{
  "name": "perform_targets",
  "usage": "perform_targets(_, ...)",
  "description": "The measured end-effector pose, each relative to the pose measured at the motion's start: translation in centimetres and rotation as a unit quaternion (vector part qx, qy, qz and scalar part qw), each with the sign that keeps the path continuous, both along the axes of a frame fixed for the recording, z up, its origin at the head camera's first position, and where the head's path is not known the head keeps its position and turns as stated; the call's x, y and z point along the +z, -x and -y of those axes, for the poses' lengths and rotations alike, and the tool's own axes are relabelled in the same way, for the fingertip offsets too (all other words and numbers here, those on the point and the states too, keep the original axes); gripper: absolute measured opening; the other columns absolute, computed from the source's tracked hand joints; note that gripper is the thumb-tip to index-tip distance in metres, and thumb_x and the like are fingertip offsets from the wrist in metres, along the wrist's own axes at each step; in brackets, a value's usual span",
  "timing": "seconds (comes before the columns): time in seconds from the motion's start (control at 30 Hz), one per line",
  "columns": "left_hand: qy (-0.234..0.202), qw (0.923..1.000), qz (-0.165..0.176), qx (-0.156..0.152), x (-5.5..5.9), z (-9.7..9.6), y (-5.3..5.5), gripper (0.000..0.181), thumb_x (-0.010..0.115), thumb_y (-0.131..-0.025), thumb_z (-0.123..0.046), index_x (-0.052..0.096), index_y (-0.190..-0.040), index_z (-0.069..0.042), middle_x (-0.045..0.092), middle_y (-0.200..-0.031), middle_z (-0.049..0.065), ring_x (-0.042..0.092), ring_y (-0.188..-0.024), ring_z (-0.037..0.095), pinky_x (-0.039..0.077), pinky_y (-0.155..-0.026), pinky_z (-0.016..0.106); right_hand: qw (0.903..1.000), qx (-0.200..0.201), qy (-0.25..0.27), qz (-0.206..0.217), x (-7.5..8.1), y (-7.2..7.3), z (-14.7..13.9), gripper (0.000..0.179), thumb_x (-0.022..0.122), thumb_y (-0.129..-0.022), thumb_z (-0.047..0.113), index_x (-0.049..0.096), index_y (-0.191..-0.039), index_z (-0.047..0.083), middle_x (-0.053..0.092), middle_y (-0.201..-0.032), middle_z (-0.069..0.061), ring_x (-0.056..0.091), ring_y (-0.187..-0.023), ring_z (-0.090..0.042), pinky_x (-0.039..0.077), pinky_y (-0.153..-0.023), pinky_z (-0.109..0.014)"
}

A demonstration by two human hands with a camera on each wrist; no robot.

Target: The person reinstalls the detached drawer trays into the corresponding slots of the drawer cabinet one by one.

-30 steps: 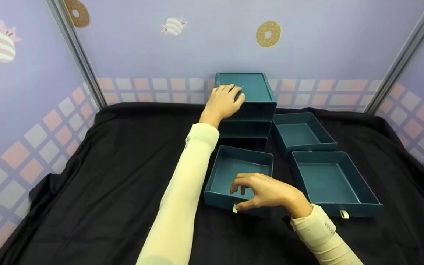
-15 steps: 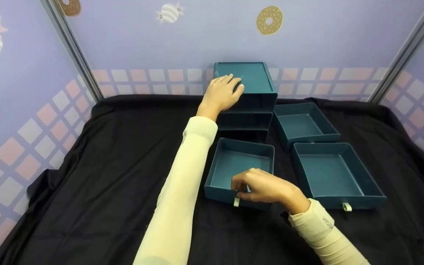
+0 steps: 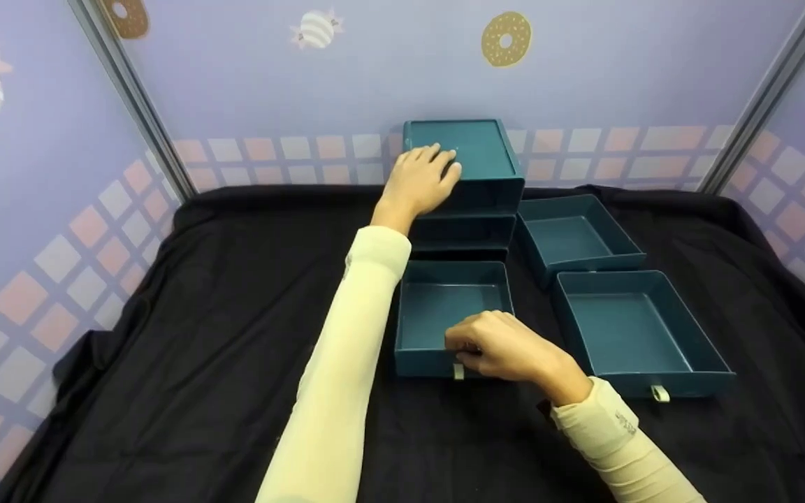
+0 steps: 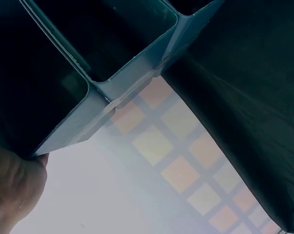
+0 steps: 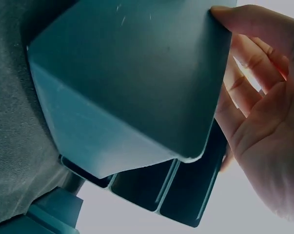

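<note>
The teal plastic, open-topped drawer (image 3: 444, 311) sits near the middle of the black-cloth-covered surface (image 3: 235, 314), lined up before the teal plastic three-bay cabinet (image 3: 484, 168), which stands at the surface's far edge. The person's right hand (image 3: 500, 346) pinches the drawer's front wall, thumb outside and fingers over the rim, beside a small pale fabric pull tab (image 3: 458, 371); gripping there probably lets the wrist steer it square to the lowest bay. The person's left hand (image 3: 416, 181) lies on the cabinet's top at its left edge, fingers relaxed and slightly spread, likely bracing the frame against a push. Two more teal plastic drawers lie toward the surface's right edge, seemingly set there to leave the front free: a farther drawer (image 3: 570, 237) next to the cabinet and a nearer drawer (image 3: 626, 332) with its own pale tab. The left forearm hides the cabinet's lower left side, and the bays are too dark to read inside. Whether the held drawer's back wall has entered the lowest bay cannot be told. The right fingertips are hidden in the head view, and the surface's near edge is cut off.
</note>
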State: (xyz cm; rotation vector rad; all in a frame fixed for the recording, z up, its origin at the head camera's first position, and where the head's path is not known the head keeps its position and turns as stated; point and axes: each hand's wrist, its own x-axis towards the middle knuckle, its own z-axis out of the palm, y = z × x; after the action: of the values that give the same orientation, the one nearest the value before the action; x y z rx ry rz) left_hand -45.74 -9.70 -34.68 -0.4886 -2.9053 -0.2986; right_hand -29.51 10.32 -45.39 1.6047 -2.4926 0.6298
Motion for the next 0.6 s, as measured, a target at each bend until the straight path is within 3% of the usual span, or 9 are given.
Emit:
perform_targets(0.37, -0.002, 0.9999, -0.015, 0.001, 0.05, 0.01, 0.04, 0.058, 0.025, -0.116, -0.048, 0.041, -0.165, -0.023, 0.032, -0.173, 0.007, 0.027, -0.16, 0.027, 0.017, -0.133, 0.045, 0.999, -0.028, 0.012, -0.032, 0.14, 0.76, -0.55, 0.031, 0.077, -0.08, -0.001, 0.057, -0.073, 0.021, 0.053, -0.071, 0.008, 0.044, -0.066, -0.006, 0.038, -0.057, -0.028)
perform_targets(0.6, -0.005, 0.9998, -0.018, 0.005, -0.33, 0.04, 0.13, 0.057, 0.025, -0.116, -0.048, 0.04, -0.166, -0.024, 0.033, -0.173, 0.006, 0.027, -0.161, 0.026, 0.016, -0.133, 0.045, 0.998, -0.044, 0.016, -0.043, -0.01, 0.93, -0.75, 0.032, 0.077, -0.08, 0.0, 0.055, -0.071, 0.022, 0.047, -0.07, 0.011, 0.042, -0.065, -0.006, 0.034, -0.055, -0.027)
